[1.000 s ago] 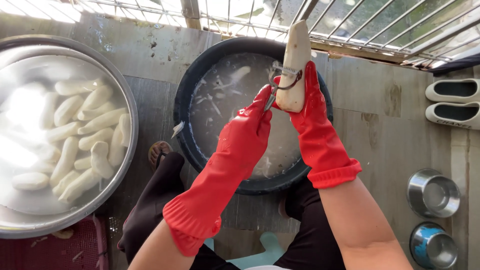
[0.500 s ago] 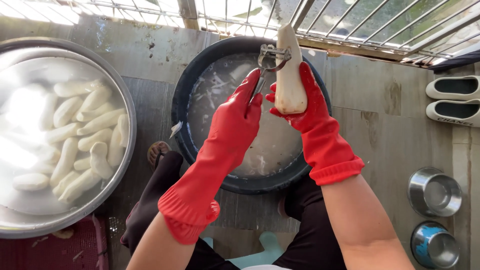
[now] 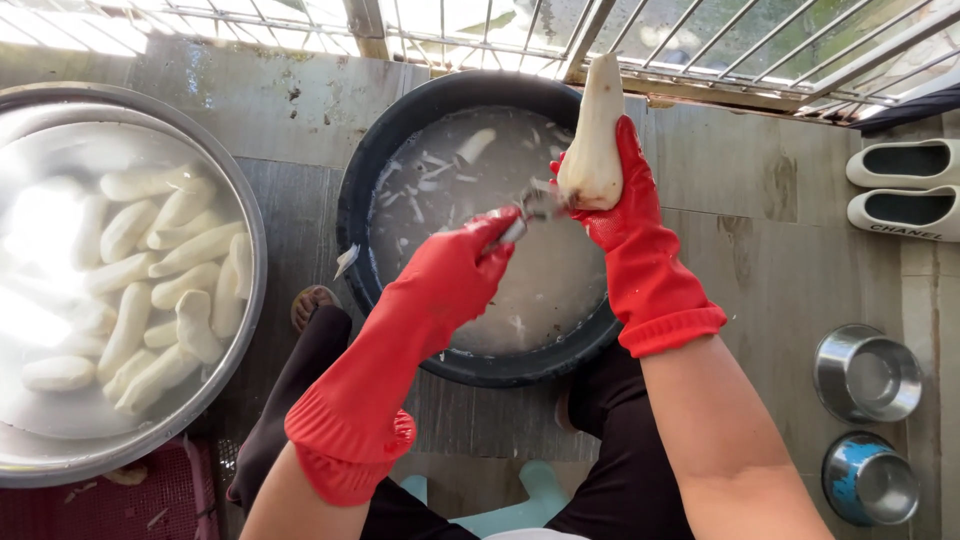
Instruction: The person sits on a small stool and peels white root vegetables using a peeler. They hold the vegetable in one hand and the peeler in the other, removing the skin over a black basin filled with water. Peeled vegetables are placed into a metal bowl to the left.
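A: Gloves, red rubber ones, on both hands. What does each hand grasp?

B: The right hand [image 3: 628,215] is clenched around a pale peeled root [image 3: 596,135], holding it nearly upright, thick end down, over the far right part of a black basin [image 3: 360,200]. The left hand [image 3: 455,270] is closed on the handle of a metal peeler [image 3: 528,210], whose head touches the lower left side of the root.

A: And what lies in the basin?

B: Cloudy water with pale peelings floating in it, and one more pale piece [image 3: 474,146] toward the far side. A single strip of peel [image 3: 346,260] hangs at the basin's left rim.

A: What is to the left of it?

B: A wide metal bowl [image 3: 240,350], just beside the basin, holding water and many peeled white roots [image 3: 150,290] lying together.

A: And on the right?

B: Two small steel bowls [image 3: 866,375] on the floor at the near right, one behind the other, well apart from the basin. Farther off, a pair of white slippers [image 3: 905,190] sits at the right edge.

A: Anything beyond the basin?

B: A metal grille [image 3: 700,45] runs along the far side, with sunlight coming through. The person's dark-clothed legs show near the basin's near rim.
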